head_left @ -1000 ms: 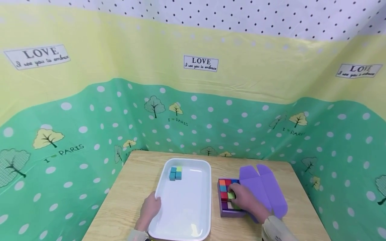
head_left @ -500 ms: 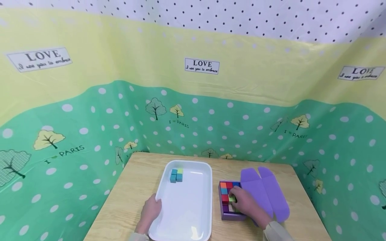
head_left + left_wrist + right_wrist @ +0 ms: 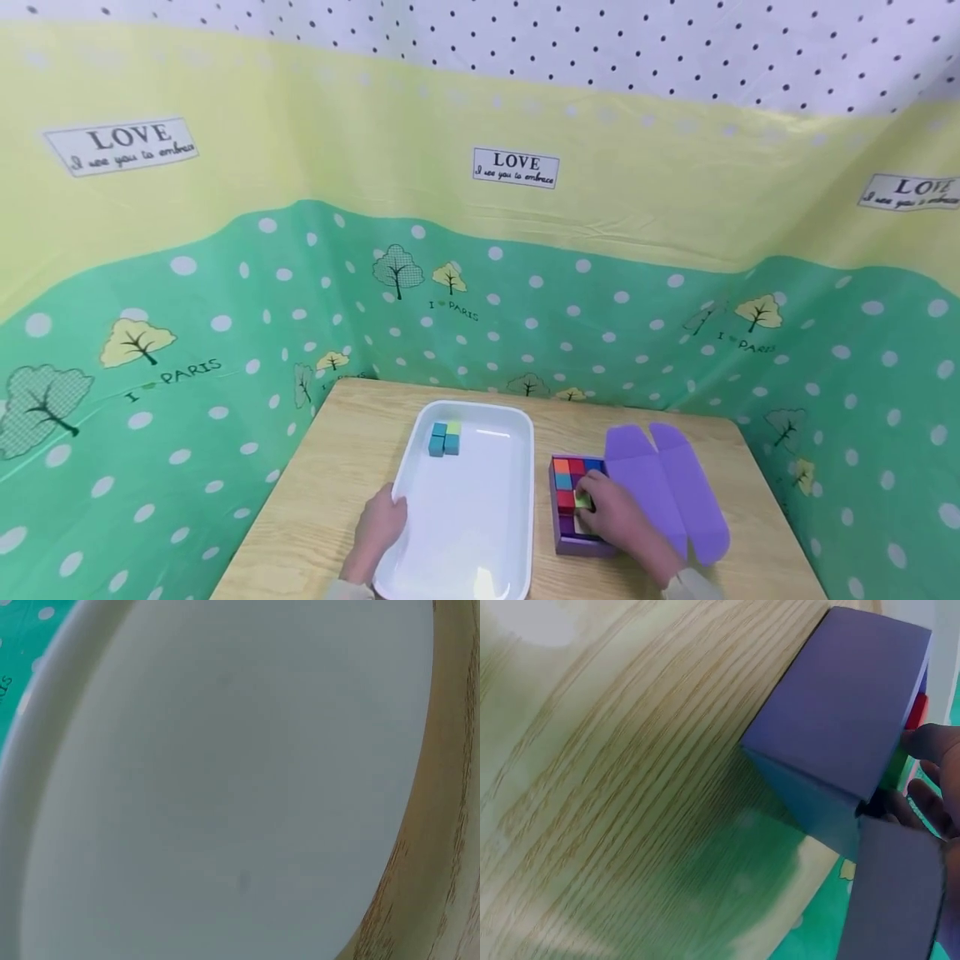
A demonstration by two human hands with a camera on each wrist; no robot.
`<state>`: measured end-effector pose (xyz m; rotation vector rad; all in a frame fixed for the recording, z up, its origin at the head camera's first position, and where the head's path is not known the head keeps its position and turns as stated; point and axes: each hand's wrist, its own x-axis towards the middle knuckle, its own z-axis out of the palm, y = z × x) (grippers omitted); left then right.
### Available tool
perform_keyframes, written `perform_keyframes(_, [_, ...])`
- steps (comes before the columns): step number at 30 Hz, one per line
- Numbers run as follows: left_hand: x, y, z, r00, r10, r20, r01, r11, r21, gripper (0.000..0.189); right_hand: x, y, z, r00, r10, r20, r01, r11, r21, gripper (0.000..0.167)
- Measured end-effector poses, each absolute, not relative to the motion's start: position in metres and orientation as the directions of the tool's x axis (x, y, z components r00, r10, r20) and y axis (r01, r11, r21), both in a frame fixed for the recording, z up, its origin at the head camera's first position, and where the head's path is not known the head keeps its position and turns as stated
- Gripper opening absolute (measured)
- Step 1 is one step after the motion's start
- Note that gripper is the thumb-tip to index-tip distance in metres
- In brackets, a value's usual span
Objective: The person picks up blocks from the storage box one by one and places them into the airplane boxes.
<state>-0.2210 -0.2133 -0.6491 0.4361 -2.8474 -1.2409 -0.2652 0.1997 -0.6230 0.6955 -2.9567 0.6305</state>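
Note:
My left hand [image 3: 381,523] grips the left edge of a white tray [image 3: 467,517], thumb over the rim. At the tray's far left stand three teal cubes [image 3: 437,447] and one light green cube [image 3: 453,427], packed together. My right hand [image 3: 621,518] reaches into a purple box [image 3: 583,547] of coloured cubes, thumb and finger around a light green cube [image 3: 582,500] there. The hand hides much of the box's right side. The right wrist view shows my fingers [image 3: 928,741] at the box's opening, beside a green cube [image 3: 895,766].
The box's purple lid [image 3: 660,487] lies folded back to the right, under my right forearm. Red, orange, blue and purple cubes sit in the box. A wooden table [image 3: 330,442] carries everything, with a green and yellow curtain [image 3: 540,317] around its back and sides.
The head view has shifted slightly. My right thumb and fingers have spread a little around the light green cube in the box. The left hand keeps its hold on the tray.

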Motion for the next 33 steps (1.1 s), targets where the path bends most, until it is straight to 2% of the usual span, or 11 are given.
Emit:
perform_keyframes(10, [-0.222, -0.211, -0.649, -0.954, -0.268, -0.133, -0.276, 0.620, 0.735, 0.039, -0.255, 0.174, -0.604, -0.910, -0.381, 0.161, -0.414, 0.840, -0.350, 0.015])
perform_keyframes(17, [-0.222, -0.213, -0.651, -0.957, -0.264, -0.117, -0.266, 0.646, 0.715, 0.039, -0.256, 0.130, -0.589, -0.823, -0.517, 0.238, -0.565, 0.700, -0.436, 0.011])
perform_keyframes(19, [-0.221, -0.213, -0.651, -0.959, -0.261, -0.109, -0.258, 0.653, 0.712, 0.038, -0.260, 0.113, -0.585, -0.800, -0.559, 0.217, -0.591, 0.671, -0.448, 0.011])
perform_keyframes(26, [-0.219, -0.216, -0.655, -0.966, -0.249, -0.068, -0.225, 0.688, 0.690, 0.035, -0.280, 0.052, -0.576, -0.784, -0.619, 0.041, -0.569, 0.690, -0.448, 0.015])
perform_keyframes(33, [-0.217, -0.214, -0.654, -0.967, -0.245, -0.069, -0.224, 0.692, 0.686, 0.036, -0.307, -0.001, -0.590, -0.777, -0.629, 0.008, -0.582, 0.713, -0.391, 0.020])
